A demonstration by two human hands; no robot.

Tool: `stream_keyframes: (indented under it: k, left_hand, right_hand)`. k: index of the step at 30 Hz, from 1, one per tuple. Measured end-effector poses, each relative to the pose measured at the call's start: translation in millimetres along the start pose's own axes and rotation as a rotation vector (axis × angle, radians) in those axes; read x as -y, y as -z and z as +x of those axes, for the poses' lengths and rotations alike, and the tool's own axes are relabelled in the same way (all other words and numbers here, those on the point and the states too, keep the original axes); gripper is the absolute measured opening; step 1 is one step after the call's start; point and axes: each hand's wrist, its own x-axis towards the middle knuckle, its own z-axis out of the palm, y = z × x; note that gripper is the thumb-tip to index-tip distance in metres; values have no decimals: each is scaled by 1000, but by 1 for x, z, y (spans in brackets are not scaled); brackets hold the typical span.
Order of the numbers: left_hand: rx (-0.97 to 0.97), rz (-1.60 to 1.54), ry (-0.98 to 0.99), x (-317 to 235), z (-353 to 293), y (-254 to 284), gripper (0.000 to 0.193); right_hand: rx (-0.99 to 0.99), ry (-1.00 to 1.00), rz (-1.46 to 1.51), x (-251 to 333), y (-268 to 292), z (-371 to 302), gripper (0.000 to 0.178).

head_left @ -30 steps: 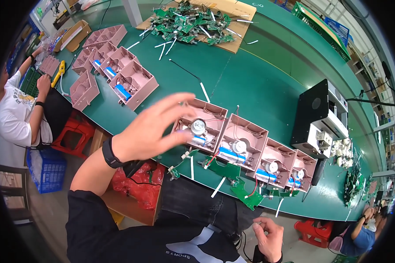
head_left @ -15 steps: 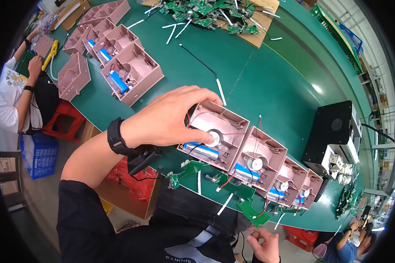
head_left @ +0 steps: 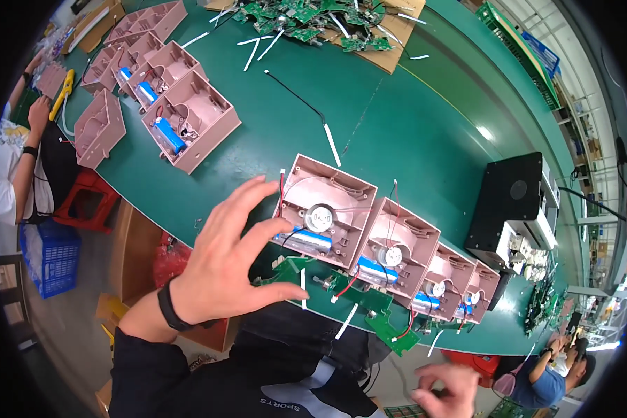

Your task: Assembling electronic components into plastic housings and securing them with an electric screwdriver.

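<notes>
My left hand (head_left: 226, 261) is open, its fingers spread above the table edge. Its index fingertip is by the near-left corner of a pink plastic housing (head_left: 331, 171); the thumb points over a green circuit board (head_left: 289, 268) with a white strip (head_left: 303, 282). Inside that housing are a blue cylindrical battery (head_left: 306, 240), a round silver speaker-like disc (head_left: 320, 218) and thin wires. Down at the lower right, beyond the table edge, my right hand (head_left: 449, 390) is curled closed, slightly blurred, with nothing visible in it.
More pink housings (head_left: 399, 232) continue the row rightward, with circuit boards (head_left: 390, 327) along their near side. Other housings (head_left: 195, 115) stand at the far left. A board pile (head_left: 306, 21) lies at the back, a black device (head_left: 512, 191) at right. Other people (head_left: 17, 167) sit at both sides.
My left hand has let go of the nearest housing, drawn back toward me and opened. My right hand has moved right and a little down. The whole view has shifted slightly.
</notes>
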Motion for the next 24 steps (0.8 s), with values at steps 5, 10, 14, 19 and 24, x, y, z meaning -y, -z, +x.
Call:
stream_keyframes:
  k: [5,10,14,19,24]
  left_hand:
    - [-143,162,82,-7,-15,-30,63]
    - [-219,128,124,-18,-18,-38,55]
    - [-188,101,140,-18,-22,-35,51]
    - [-127,83,121,-18,-17,-26,51]
    - [-70,49,147,-18,-14,-27,49]
  right_hand:
    - [-6,568,-566,57,17,104,42]
    - [-18,852,-745,63,-11,184,49]
    - [7,907,-818,47,-31,212,45]
    - [57,898,-814,46,-31,220,44]
    - [35,915,-823,43,-32,222,43]
